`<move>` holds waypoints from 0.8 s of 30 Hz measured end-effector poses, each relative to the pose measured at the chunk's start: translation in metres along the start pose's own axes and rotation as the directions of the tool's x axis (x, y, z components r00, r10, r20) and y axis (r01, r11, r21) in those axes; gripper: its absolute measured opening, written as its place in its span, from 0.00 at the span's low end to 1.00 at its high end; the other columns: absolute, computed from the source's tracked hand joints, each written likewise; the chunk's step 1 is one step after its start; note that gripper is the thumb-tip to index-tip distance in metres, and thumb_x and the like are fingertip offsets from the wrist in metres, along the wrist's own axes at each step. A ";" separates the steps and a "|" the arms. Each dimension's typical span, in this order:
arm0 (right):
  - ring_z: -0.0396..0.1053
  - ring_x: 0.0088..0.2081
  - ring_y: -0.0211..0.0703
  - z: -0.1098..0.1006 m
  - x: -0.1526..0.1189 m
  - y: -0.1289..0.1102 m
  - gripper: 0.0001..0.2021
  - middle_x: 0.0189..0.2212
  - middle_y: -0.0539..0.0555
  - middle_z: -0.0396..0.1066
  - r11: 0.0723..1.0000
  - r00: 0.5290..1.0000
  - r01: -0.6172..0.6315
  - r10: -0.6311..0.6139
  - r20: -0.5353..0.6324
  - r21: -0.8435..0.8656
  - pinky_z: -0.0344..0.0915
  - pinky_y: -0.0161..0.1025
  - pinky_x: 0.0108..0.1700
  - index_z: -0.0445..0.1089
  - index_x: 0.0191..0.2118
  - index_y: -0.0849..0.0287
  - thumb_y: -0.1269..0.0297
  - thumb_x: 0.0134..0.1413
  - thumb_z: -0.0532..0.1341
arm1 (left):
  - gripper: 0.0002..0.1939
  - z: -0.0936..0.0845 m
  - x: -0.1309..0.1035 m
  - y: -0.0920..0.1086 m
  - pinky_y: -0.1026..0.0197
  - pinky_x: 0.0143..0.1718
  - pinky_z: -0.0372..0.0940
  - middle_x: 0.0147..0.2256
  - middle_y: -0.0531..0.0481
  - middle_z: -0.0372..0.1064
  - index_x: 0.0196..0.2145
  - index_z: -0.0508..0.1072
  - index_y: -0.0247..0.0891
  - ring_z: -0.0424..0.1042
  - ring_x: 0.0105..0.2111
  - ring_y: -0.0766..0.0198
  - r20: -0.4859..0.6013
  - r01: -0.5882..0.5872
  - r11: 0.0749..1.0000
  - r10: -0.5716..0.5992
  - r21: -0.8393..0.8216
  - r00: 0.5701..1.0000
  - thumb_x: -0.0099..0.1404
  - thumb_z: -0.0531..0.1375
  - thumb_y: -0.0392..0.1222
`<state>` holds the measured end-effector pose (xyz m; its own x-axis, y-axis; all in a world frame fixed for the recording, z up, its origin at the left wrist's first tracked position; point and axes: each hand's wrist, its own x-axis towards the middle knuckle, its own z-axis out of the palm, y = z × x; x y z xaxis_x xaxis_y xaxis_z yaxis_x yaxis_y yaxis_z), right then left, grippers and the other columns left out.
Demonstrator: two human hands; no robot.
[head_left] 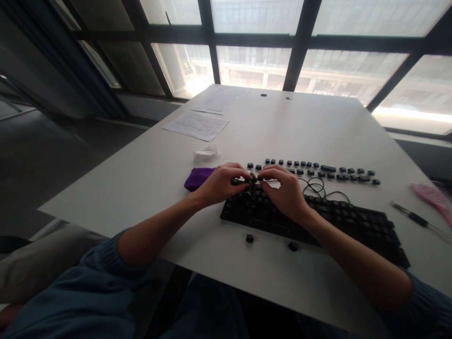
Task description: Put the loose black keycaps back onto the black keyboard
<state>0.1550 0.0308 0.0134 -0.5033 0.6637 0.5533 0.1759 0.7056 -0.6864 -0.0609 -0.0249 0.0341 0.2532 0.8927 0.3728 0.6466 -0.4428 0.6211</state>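
Observation:
A black keyboard [259, 219] lies at an angle near the table's front edge. Over its far left part, my left hand [226, 181] is closed in a pinch at a small tilted black keycap [253, 177]. My right hand [284, 190] comes in from the other side, thumb and forefinger bent together close to the same keycap. What its fingertips hold, if anything, is too small to make out. Loose keycaps lie in two rows behind the keyboard, among them a long keycap [328, 168]. In front are a single keycap [249, 238] and another keycap [292, 246].
A purple cloth item [197, 179] sits beside my left wrist, with a clear plastic bag [206, 152] behind it. Printed sheets [196, 125] lie farther back. A black cable [314, 187] loops behind the keyboard. At right are a wire-ended tool [418, 218] and a pink object [431, 197].

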 end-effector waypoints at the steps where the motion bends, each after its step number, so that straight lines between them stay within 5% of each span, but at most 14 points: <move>1: 0.74 0.41 0.43 0.001 0.000 0.001 0.09 0.41 0.54 0.76 1.000 1.000 0.003 -0.003 -0.006 0.011 0.72 0.41 0.46 0.76 0.39 0.56 0.75 0.57 0.61 | 0.08 -0.002 0.000 0.000 0.60 0.46 0.69 0.40 0.47 0.77 0.41 0.81 0.39 0.75 0.41 0.61 0.019 0.007 1.000 -0.008 0.027 1.000 0.64 0.66 0.37; 7: 0.73 0.40 0.44 0.006 -0.002 0.007 0.09 0.39 0.54 0.75 0.998 0.998 -0.065 0.065 0.000 0.012 0.71 0.39 0.40 0.78 0.38 0.57 0.75 0.55 0.62 | 0.07 -0.005 0.001 -0.003 0.60 0.44 0.68 0.36 0.50 0.79 0.39 0.81 0.39 0.75 0.38 0.61 0.139 0.005 0.993 -0.022 0.115 0.990 0.61 0.67 0.34; 15: 0.70 0.39 0.41 0.015 -0.007 0.001 0.14 0.40 0.55 0.71 0.989 0.975 -0.055 0.083 0.205 -0.136 0.68 0.38 0.43 0.79 0.41 0.57 0.78 0.56 0.59 | 0.07 -0.001 0.000 -0.007 0.60 0.43 0.67 0.36 0.50 0.78 0.39 0.82 0.40 0.75 0.39 0.60 0.172 -0.013 0.986 -0.015 0.164 0.985 0.62 0.66 0.35; 20: 0.70 0.42 0.44 0.020 -0.008 -0.002 0.14 0.43 0.57 0.71 0.980 0.964 -0.005 0.058 0.260 -0.198 0.67 0.39 0.47 0.77 0.39 0.60 0.81 0.56 0.57 | 0.06 -0.010 0.002 -0.008 0.60 0.42 0.66 0.36 0.49 0.77 0.39 0.81 0.39 0.74 0.38 0.60 0.111 0.001 0.982 -0.022 0.187 0.994 0.63 0.65 0.36; 24: 0.70 0.43 0.45 0.022 -0.007 0.000 0.07 0.42 0.57 0.72 0.974 0.952 0.030 0.041 0.304 -0.226 0.67 0.41 0.50 0.77 0.36 0.60 0.74 0.61 0.61 | 0.06 -0.013 0.003 -0.010 0.61 0.41 0.66 0.36 0.49 0.77 0.38 0.81 0.39 0.74 0.38 0.61 0.068 0.032 0.982 -0.045 0.186 0.997 0.63 0.66 0.38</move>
<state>0.1398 0.0212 -0.0007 -0.7289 0.5854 0.3548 0.3476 0.7630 -0.5449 -0.0756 -0.0185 0.0377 0.2722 0.9155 0.2964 0.7768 -0.3908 0.4937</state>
